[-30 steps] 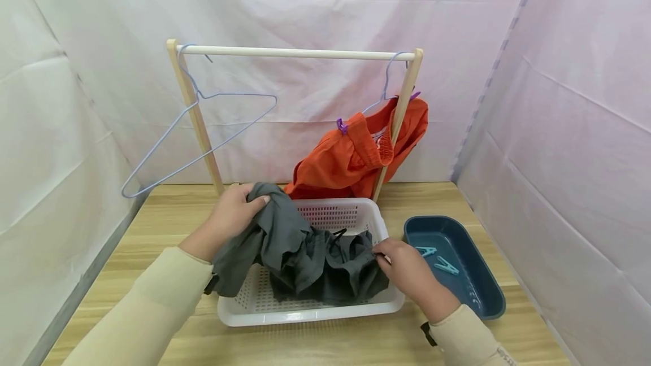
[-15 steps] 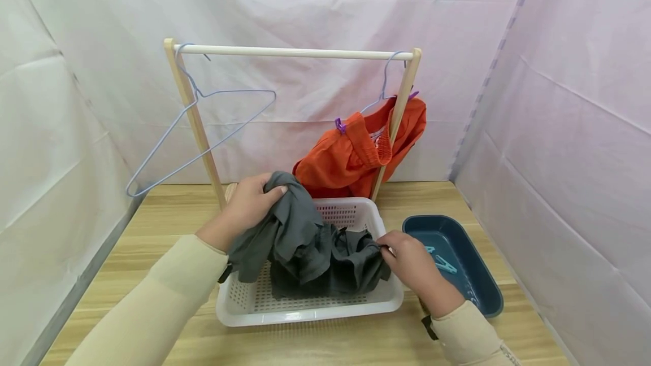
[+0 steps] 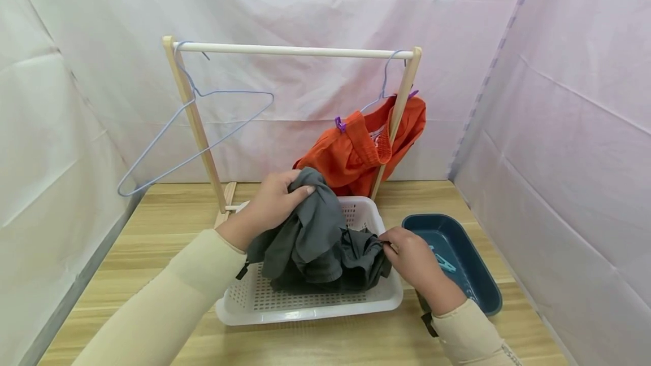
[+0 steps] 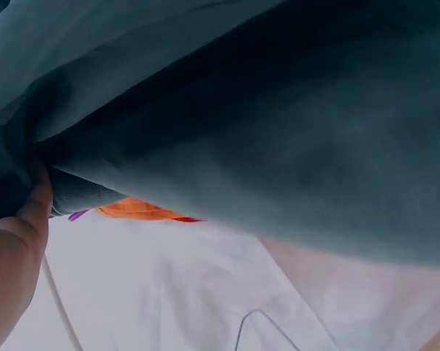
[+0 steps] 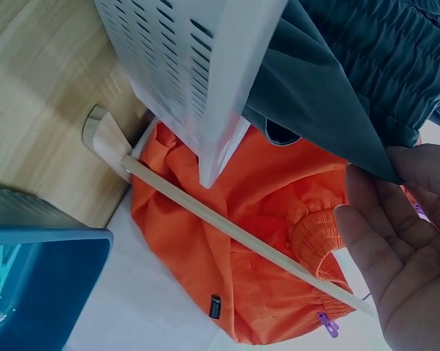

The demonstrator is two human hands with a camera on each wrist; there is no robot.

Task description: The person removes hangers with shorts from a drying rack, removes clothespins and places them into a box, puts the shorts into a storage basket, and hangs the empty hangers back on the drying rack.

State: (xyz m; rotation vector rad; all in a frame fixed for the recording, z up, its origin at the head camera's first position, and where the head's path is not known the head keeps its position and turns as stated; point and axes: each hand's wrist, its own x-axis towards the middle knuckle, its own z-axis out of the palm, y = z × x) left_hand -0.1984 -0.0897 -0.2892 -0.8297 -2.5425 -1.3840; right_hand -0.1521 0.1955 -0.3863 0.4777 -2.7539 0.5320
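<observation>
Dark grey shorts with a gathered elastic waistband lie bunched over the white perforated basket. My left hand grips an upper fold of them above the basket's left half, thumb on top. In the left wrist view the grey cloth fills most of the picture, and part of the left hand shows at the left edge. At the basket's right rim my right hand pinches the waistband end between thumb and fingers. The right wrist view shows that pinch up close beside the basket wall.
Behind the basket stands a wooden rack with a white rail. A bare blue hanger hangs at its left, and orange shorts hang at its right from purple clips. A blue tray with turquoise clothespins sits at the right.
My left hand has moved right and slightly up with its fold of the grey shorts, bringing it nearer the right hand. The right hand keeps its pinch, almost in place.
</observation>
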